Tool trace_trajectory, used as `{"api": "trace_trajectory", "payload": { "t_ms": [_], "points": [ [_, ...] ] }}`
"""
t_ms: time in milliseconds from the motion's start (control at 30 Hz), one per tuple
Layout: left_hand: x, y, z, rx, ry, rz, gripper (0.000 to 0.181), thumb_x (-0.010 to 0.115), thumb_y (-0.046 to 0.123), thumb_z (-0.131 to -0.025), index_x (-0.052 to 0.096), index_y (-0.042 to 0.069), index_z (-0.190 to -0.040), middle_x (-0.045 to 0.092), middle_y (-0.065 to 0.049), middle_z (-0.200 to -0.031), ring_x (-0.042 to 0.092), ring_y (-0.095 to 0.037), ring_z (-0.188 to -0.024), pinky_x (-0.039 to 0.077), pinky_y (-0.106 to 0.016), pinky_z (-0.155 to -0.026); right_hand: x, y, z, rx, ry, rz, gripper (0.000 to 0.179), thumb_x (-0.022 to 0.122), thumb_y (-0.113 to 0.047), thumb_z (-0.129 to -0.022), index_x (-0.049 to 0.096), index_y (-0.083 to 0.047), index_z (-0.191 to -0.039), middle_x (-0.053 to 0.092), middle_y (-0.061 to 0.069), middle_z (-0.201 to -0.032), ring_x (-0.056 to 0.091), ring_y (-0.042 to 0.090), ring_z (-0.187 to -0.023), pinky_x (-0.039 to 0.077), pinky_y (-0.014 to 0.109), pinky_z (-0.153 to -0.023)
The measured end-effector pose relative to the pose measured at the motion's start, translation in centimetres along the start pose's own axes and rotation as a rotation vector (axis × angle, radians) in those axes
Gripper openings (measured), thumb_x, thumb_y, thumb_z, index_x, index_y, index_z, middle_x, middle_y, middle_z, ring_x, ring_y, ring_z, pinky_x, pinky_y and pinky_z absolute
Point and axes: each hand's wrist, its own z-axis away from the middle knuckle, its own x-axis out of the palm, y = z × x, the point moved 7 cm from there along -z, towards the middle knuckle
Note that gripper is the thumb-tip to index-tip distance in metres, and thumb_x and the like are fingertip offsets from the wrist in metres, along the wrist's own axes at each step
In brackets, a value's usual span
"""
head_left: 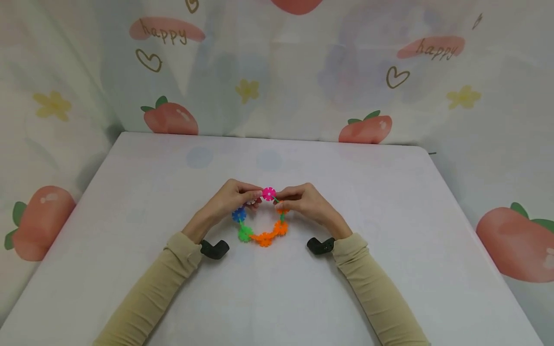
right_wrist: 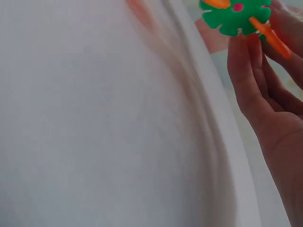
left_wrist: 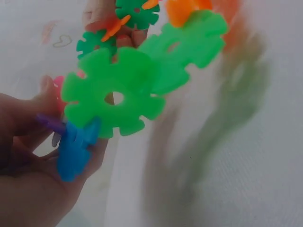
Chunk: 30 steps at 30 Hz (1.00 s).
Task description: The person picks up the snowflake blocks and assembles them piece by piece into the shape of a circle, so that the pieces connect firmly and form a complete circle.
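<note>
Several snowflake discs, slotted plastic pieces linked in a ring, hang between the two hands over the table. At the top sits a pink disc [head_left: 269, 194], its edge pinched by the left hand [head_left: 225, 199]. A blue disc [head_left: 238, 215] and a light green disc [head_left: 245, 233] follow down the left side. Along the bottom and right run orange discs [head_left: 265, 239]. The right hand [head_left: 309, 202] pinches the upper right part, where a dark green disc [right_wrist: 232, 21] and an orange one meet. Fingers hide whether the pink disc is joined there.
The ring is above a white table [head_left: 268, 298], whose far edge meets a printed cloth backdrop [head_left: 294, 72]. Black wrist-worn devices [head_left: 215, 249] stick out from both sleeve cuffs.
</note>
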Motion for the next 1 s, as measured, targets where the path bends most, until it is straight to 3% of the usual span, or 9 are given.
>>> {"api": "trace_trajectory", "payload": {
  "t_ms": [200, 333, 467, 567, 733, 1000],
  "points": [
    [0.2, -0.5, 0.1, -0.009, 0.017, 0.033, 0.033, 0.064, 0.017, -0.103, 0.070, -0.003, -0.128, 0.075, -0.023, -0.102, 0.076, -0.026, -0.083, 0.062, -0.034, -0.085, 0.0, 0.2, 0.1, 0.003, 0.025, -0.029, 0.026, 0.080, -0.014, -0.091, 0.078, -0.001, -0.114, 0.078, 0.009, -0.102, 0.072, 0.021, -0.084, 0.059, 0.028, -0.081],
    [0.0, -0.6, -0.5, -0.015, 0.043, -0.084, 0.034, 0.064, 0.024, -0.104, 0.071, 0.002, -0.129, 0.076, -0.015, -0.105, 0.071, -0.023, -0.085, 0.060, -0.029, -0.081, -0.5, 0.3, 0.1, 0.049, 0.057, 0.073, 0.032, 0.078, -0.021, -0.093, 0.076, -0.008, -0.122, 0.077, 0.009, -0.110, 0.072, 0.023, -0.093, 0.058, 0.034, -0.089],
    [-0.2, -0.3, -1.9, -0.043, 0.059, -0.277, 0.035, 0.064, 0.030, -0.103, 0.072, 0.005, -0.126, 0.075, -0.007, -0.100, 0.059, -0.019, -0.081, 0.050, -0.026, -0.070, -1.4, -0.2, -0.7, 0.050, 0.082, 0.267, 0.030, 0.072, -0.021, -0.097, 0.074, -0.010, -0.126, 0.074, 0.009, -0.120, 0.070, 0.025, -0.109, 0.056, 0.041, -0.098],
    [-0.6, 0.2, -3.4, -0.065, 0.054, -0.328, 0.034, 0.065, 0.029, -0.103, 0.073, 0.003, -0.123, 0.072, -0.009, -0.096, 0.060, -0.019, -0.078, 0.052, -0.026, -0.069, -2.4, -0.5, -2.0, 0.047, 0.108, 0.373, 0.026, 0.070, -0.020, -0.099, 0.076, -0.008, -0.121, 0.074, 0.009, -0.121, 0.069, 0.026, -0.113, 0.055, 0.044, -0.100],
    [-1.4, 0.6, -5.7, -0.098, 0.036, -0.324, 0.034, 0.064, 0.025, -0.103, 0.072, 0.000, -0.125, 0.072, -0.012, -0.101, 0.064, -0.018, -0.079, 0.060, -0.029, -0.077, -3.8, -0.2, -4.0, 0.118, 0.139, 0.402, 0.027, 0.072, -0.025, -0.097, 0.078, -0.007, -0.117, 0.076, 0.010, -0.115, 0.067, 0.026, -0.108, 0.055, 0.042, -0.096],
    [-2.6, 0.1, -8.0, -0.151, 0.040, -0.353, 0.034, 0.063, 0.023, -0.104, 0.072, -0.001, -0.126, 0.069, -0.012, -0.096, 0.063, -0.019, -0.077, 0.057, -0.028, -0.077, -4.3, 1.0, -6.2, 0.189, 0.139, 0.387, 0.031, 0.071, -0.025, -0.099, 0.076, -0.007, -0.123, 0.074, 0.012, -0.123, 0.061, 0.025, -0.105, 0.053, 0.034, -0.089]
  ]
}}
